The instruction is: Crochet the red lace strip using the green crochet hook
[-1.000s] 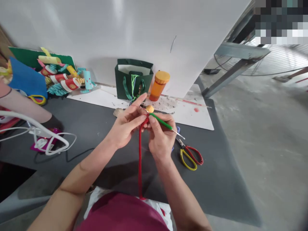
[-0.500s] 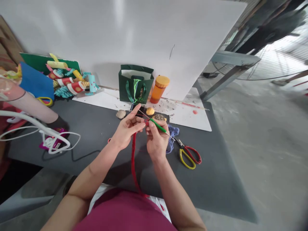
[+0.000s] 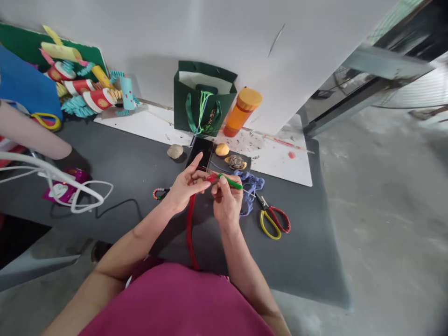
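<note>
Over the grey table, my left hand [image 3: 182,190] pinches the working end of a red crocheted strip [image 3: 189,228], its index finger raised with thin red yarn near it. The strip hangs down toward my shirt. My right hand [image 3: 227,203] grips a crochet hook [image 3: 231,182] by its green handle, pointing left into the red stitches. The hook's exact tip is too small to make out. Just right of this hand lies a blue-purple crocheted piece [image 3: 252,181]. Scissors [image 3: 275,222] with one red and one yellow handle rest beside it.
Behind my hands are a dark phone [image 3: 202,150], a green paper bag [image 3: 206,100], an orange jar [image 3: 242,112], a yellow lump [image 3: 222,149] and a turtle-like figure [image 3: 235,162]. A beaded loop [image 3: 160,193] and white cables [image 3: 94,200] lie left. The table's right edge drops to floor.
The view has shifted closer and downward, so the phone and beaded loop show more. Both hands stay together at the red work, and the hook lies a little flatter.
</note>
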A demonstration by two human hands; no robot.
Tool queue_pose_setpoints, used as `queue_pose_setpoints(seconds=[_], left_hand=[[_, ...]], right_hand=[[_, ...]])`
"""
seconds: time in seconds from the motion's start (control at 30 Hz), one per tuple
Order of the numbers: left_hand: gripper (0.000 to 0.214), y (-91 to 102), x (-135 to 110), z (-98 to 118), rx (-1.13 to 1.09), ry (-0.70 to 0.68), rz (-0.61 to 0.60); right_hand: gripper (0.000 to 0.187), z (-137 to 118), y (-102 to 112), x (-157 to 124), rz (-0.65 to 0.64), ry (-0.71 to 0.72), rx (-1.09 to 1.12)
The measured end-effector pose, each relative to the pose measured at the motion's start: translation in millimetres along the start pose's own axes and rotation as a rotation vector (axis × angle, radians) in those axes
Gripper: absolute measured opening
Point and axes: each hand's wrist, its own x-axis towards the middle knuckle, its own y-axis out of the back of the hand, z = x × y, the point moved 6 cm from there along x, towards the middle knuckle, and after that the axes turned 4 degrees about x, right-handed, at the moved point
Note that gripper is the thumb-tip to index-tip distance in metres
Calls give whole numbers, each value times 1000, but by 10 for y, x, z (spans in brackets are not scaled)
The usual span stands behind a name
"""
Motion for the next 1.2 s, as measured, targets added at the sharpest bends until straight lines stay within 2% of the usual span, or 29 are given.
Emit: queue_pose_setpoints(seconds=[0.2, 0.4, 0.6, 0.87, 1.03, 1.2], left_hand=[[98, 63, -8, -59, 43, -8, 76], [106, 112, 0, -29, 72, -41, 2], [103, 158, -24, 34, 148, -6, -14], [93, 145, -44, 35, 170, -55, 21], [97, 143, -46, -19, 186, -15, 23], [100, 121, -47, -61, 140, -2, 85]], right_hand=[[35, 26, 32, -30, 0, -21, -8], [28, -30, -30, -28, -58, -25, -12], [29, -75, 22, 73, -49, -35, -27], [32, -15, 138, 50, -33, -71, -73], [28, -36, 161, 41, -33, -69, -33], [28, -76, 152, 10, -39, -49, -106]])
